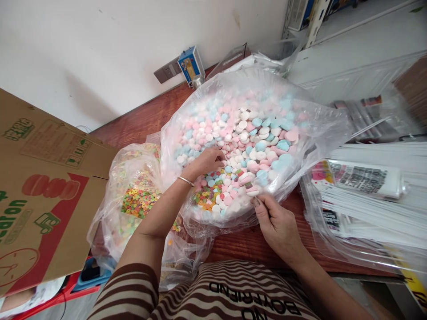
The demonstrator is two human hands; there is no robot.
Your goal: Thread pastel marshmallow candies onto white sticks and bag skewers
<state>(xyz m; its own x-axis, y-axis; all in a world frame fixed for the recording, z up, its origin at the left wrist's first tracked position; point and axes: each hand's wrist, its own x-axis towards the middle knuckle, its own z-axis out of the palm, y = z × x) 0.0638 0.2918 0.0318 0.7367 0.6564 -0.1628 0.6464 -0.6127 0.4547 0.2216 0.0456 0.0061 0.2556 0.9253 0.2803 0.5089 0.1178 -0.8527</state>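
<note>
A large clear plastic bag lies open, full of flat round candies in pink, white and pale blue. Small colourful ring gummies lie among them at the near left. My left hand reaches over the candies with its fingers curled down; whatever is in the fingertips is hidden. At the bag's near edge, my right hand pinches the end of a short row of candies, pink, white and brown, lined up face to face. Any stick through them is too small to make out.
Left of the candies is another clear bag of ring gummies. A cardboard box stands at the far left. To the right lie white sticks in plastic packaging. A blue device sits by the wall socket.
</note>
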